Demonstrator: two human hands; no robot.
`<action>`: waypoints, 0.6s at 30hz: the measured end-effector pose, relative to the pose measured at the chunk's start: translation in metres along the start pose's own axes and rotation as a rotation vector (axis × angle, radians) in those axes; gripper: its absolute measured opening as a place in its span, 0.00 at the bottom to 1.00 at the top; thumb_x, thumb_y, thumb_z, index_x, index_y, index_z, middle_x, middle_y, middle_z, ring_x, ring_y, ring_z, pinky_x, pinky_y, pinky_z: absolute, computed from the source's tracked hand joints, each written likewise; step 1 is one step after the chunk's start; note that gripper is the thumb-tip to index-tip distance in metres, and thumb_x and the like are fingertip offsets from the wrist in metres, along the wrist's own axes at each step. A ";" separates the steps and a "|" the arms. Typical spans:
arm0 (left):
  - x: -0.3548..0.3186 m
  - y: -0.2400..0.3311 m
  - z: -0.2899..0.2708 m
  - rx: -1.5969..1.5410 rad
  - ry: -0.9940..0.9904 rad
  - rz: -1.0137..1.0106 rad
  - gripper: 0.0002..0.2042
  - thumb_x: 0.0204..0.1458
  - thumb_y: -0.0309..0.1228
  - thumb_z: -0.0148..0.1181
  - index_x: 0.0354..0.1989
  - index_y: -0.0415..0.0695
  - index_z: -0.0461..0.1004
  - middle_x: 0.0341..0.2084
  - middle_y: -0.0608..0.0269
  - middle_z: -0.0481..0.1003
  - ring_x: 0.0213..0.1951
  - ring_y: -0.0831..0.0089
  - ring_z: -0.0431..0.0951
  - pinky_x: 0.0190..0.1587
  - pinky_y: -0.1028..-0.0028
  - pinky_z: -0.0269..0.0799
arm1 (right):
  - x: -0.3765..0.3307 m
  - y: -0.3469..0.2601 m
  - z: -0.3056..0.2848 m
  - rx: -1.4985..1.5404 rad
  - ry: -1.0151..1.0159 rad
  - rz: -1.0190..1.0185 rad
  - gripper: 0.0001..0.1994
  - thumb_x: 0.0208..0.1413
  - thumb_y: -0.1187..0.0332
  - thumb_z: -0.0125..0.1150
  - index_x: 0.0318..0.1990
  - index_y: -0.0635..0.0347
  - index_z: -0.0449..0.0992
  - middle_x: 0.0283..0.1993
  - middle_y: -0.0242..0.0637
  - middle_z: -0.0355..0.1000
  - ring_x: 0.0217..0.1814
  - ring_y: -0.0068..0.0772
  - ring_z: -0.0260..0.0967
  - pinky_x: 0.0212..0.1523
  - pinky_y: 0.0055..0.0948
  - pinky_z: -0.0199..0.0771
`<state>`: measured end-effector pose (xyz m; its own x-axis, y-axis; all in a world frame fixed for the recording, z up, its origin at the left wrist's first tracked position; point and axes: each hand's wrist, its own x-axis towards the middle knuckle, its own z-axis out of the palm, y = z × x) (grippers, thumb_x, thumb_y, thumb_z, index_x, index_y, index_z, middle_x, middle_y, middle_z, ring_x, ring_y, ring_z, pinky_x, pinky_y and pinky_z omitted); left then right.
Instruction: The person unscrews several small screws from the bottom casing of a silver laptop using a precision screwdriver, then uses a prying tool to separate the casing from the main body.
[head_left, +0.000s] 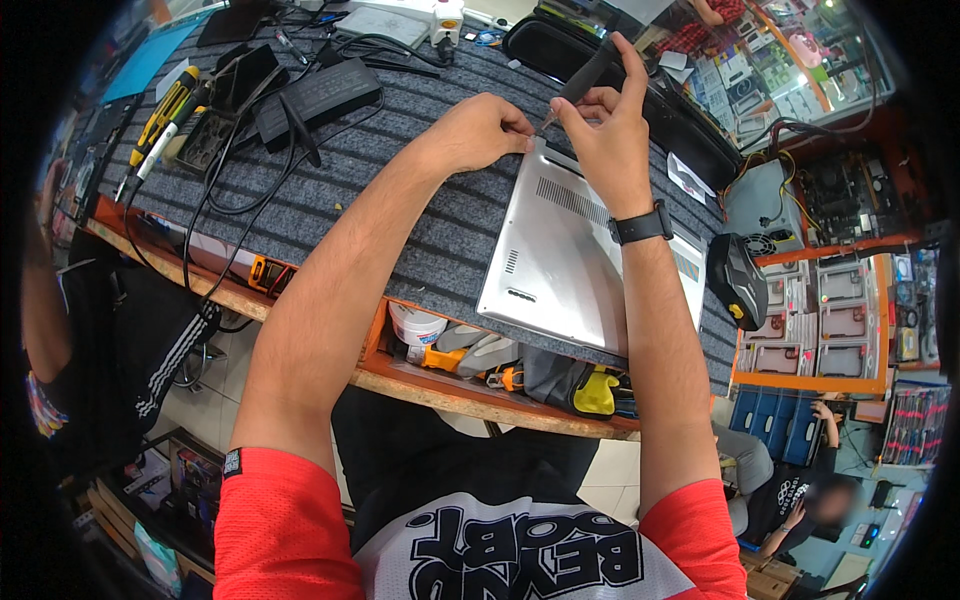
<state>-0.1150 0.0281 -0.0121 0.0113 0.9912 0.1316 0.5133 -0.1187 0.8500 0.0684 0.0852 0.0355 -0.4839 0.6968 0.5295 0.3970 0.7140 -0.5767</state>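
A silver laptop [555, 255] lies bottom side up on the grey striped mat, its vents and rubber feet showing. My right hand [612, 135], with a dark watch on the wrist, grips a black-handled screwdriver [588, 72]. The screwdriver slants down to the left, its tip close to the laptop's far left corner. At that same corner my left hand [485, 132] has its fingers bent and pressed together. Whatever those fingers pinch, if anything, is hidden.
Left on the mat are a black power adapter [320, 103] with cables, a yellow cutter [165, 115] and a white pen-like tool [172, 143]. A black mouse-shaped device [737, 280] sits right of the laptop. Under the front edge, an open drawer [470, 375] holds tools. Other people are nearby.
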 end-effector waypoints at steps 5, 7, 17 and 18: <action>0.001 -0.003 0.000 -0.004 -0.001 0.015 0.16 0.57 0.35 0.71 0.49 0.36 0.85 0.39 0.49 0.85 0.42 0.63 0.84 0.49 0.65 0.78 | 0.001 0.000 0.000 0.016 -0.006 -0.008 0.47 0.59 0.72 0.71 0.79 0.46 0.45 0.42 0.48 0.79 0.43 0.40 0.84 0.42 0.35 0.87; 0.001 -0.005 0.000 -0.007 0.008 0.019 0.16 0.57 0.35 0.71 0.48 0.36 0.85 0.39 0.49 0.85 0.42 0.63 0.84 0.49 0.65 0.78 | 0.001 -0.002 -0.001 0.008 -0.011 -0.009 0.47 0.59 0.72 0.71 0.79 0.46 0.45 0.42 0.48 0.79 0.43 0.40 0.84 0.41 0.35 0.87; 0.000 -0.002 0.001 0.001 0.010 0.008 0.16 0.57 0.35 0.71 0.48 0.36 0.85 0.40 0.48 0.85 0.43 0.62 0.84 0.51 0.64 0.78 | 0.000 -0.001 0.000 0.014 0.002 -0.027 0.47 0.59 0.73 0.70 0.79 0.47 0.45 0.42 0.48 0.80 0.41 0.40 0.84 0.41 0.35 0.87; 0.000 -0.002 0.001 0.002 0.012 0.010 0.16 0.57 0.35 0.71 0.48 0.37 0.85 0.40 0.48 0.85 0.43 0.61 0.84 0.51 0.64 0.78 | 0.000 -0.002 0.000 0.014 0.002 -0.030 0.47 0.59 0.73 0.70 0.79 0.47 0.45 0.42 0.48 0.80 0.41 0.40 0.84 0.40 0.35 0.87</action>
<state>-0.1155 0.0284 -0.0144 0.0061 0.9892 0.1466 0.5152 -0.1288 0.8473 0.0675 0.0839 0.0370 -0.4936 0.6751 0.5483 0.3716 0.7337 -0.5689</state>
